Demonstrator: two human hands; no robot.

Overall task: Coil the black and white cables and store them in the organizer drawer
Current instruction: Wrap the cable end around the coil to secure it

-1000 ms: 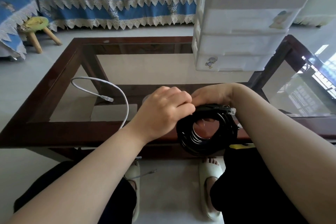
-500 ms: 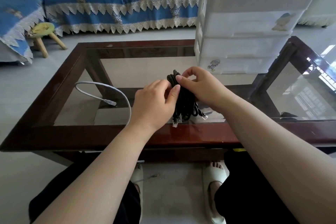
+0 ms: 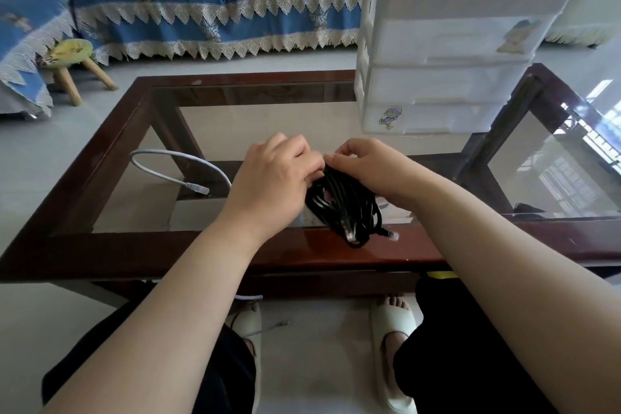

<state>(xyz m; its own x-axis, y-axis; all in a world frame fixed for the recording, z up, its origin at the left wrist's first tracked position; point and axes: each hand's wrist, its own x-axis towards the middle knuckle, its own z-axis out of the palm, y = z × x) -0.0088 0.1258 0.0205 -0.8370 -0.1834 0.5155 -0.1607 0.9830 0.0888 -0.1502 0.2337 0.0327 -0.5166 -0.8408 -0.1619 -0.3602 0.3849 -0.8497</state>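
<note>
Black cable [image 3: 344, 208] top (behind curled fingers [image 3: 311, 161])

— What sort of place is this?

— A home living room. A sofa [image 3: 218, 3] under a blue cover with a lace fringe runs along the far side, with a small wooden stool [image 3: 72, 59] beside it.

— Anything else?

— A glass-topped coffee table [image 3: 100, 158] with a dark wood frame, a pale tiled floor [image 3: 40, 151], and slippers [image 3: 391, 323] on the person's feet.

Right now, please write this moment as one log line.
stage: coiling | both hands grip black cable coil | white cable loose on glass table | organizer drawers appear closed
</note>
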